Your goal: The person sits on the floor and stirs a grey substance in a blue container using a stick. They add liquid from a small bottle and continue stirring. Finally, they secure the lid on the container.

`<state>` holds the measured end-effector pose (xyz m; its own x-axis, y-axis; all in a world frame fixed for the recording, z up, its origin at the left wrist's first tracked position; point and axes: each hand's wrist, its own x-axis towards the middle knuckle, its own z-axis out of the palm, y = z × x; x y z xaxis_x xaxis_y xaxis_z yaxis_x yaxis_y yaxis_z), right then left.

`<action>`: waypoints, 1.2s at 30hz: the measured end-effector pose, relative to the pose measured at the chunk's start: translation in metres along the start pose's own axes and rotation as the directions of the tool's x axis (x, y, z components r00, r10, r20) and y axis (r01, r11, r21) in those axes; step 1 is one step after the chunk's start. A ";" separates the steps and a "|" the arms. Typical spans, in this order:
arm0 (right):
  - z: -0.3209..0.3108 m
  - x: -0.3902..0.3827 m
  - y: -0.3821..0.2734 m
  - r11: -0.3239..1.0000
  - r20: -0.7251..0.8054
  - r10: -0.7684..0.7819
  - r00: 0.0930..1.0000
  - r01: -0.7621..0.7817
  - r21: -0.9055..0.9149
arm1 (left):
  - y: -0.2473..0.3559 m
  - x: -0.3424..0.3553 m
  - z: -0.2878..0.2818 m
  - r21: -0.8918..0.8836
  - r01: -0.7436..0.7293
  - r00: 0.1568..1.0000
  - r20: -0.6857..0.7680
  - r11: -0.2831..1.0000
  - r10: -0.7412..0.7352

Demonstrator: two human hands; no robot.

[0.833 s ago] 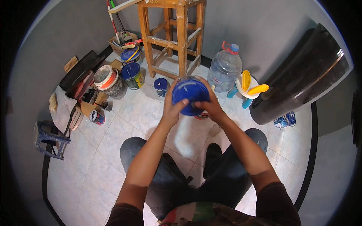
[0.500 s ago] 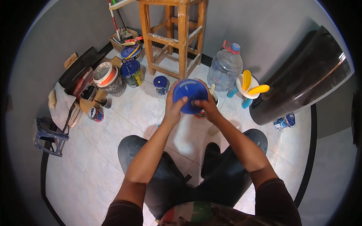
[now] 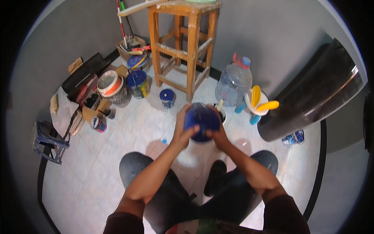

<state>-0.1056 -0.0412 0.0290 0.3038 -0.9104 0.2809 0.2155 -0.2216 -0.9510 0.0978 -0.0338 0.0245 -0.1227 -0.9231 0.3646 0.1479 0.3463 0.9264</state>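
Between my two hands, above the floor in front of my knees, is a round blue lid (image 3: 201, 121). Motion blurs it, and I cannot tell whether a tub hangs beneath it. My left hand (image 3: 183, 130) grips its left edge with the thumb across the top. On the opposite edge, my right hand (image 3: 218, 132) holds it the same way. Just behind the right hand stands a white tub (image 3: 223, 116), mostly hidden, with a pale brush handle (image 3: 220, 104) sticking up from it. A small blue-lidded can (image 3: 167, 97) sits on the floor beyond my left hand.
A paint-spattered wooden stool (image 3: 191, 54) stands ahead. To its right are a large clear water bottle (image 3: 234, 84), a small white stool (image 3: 255, 102) with yellow pieces on it, and a leaning black roll (image 3: 307, 89). Buckets (image 3: 113, 87) and a dark step stool (image 3: 48, 142) line the left.
The view has tilted up, so the surroundings sit lower in the picture. The blue lid, still in both hands, also appears lower and is now more blurred and tilted.
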 end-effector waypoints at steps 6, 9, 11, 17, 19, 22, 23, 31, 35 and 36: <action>-0.011 -0.015 0.029 0.997 -0.088 0.070 0.994 -0.073 -0.035 | -0.005 0.012 0.014 -0.002 0.049 0.998 -0.026 0.999 -0.049; -0.002 -0.005 0.003 1.000 -0.018 0.024 1.000 -0.024 0.011 | 0.014 0.006 0.007 0.047 -0.095 0.994 0.050 0.994 0.093; -0.004 0.000 0.011 0.993 -0.030 0.109 0.994 -0.107 0.047 | -0.005 -0.004 0.004 0.033 -0.010 1.000 -0.008 0.999 0.010; -0.001 -0.008 0.007 0.996 -0.037 0.076 0.996 -0.074 0.046 | -0.005 0.017 0.009 0.019 0.072 0.997 -0.042 0.997 -0.071; -0.010 -0.005 0.005 0.993 -0.003 -0.087 0.996 0.087 -0.078 | 0.011 0.017 0.016 0.097 -0.163 0.987 0.017 0.982 0.163; 0.004 -0.010 0.004 0.969 -0.033 0.230 0.973 -0.225 0.102 | -0.010 0.001 0.004 -0.080 0.230 0.968 -0.089 0.970 -0.236; 0.003 -0.013 0.000 0.999 0.010 0.037 0.999 -0.036 -0.032 | -0.005 -0.003 0.009 -0.062 0.063 0.996 -0.055 0.996 -0.066; 0.001 -0.007 -0.008 0.960 0.022 -0.257 0.966 0.258 -0.112 | 0.002 0.009 0.021 -0.034 -0.174 0.985 -0.012 0.984 0.174; 0.003 -0.010 0.005 0.996 0.000 0.083 0.997 -0.083 -0.037 | 0.004 -0.005 0.022 -0.182 0.079 0.989 -0.106 0.980 -0.099; 0.008 -0.013 -0.003 0.983 0.070 -0.155 0.985 0.161 -0.088 | 0.015 -0.010 0.025 -0.156 -0.062 0.997 -0.064 0.986 0.052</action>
<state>-0.1033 -0.0259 0.0294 0.3309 -0.8384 0.4332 0.1789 -0.3950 -0.9011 0.0770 -0.0150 0.0375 -0.0514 -0.9125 0.4058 0.3067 0.3723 0.8760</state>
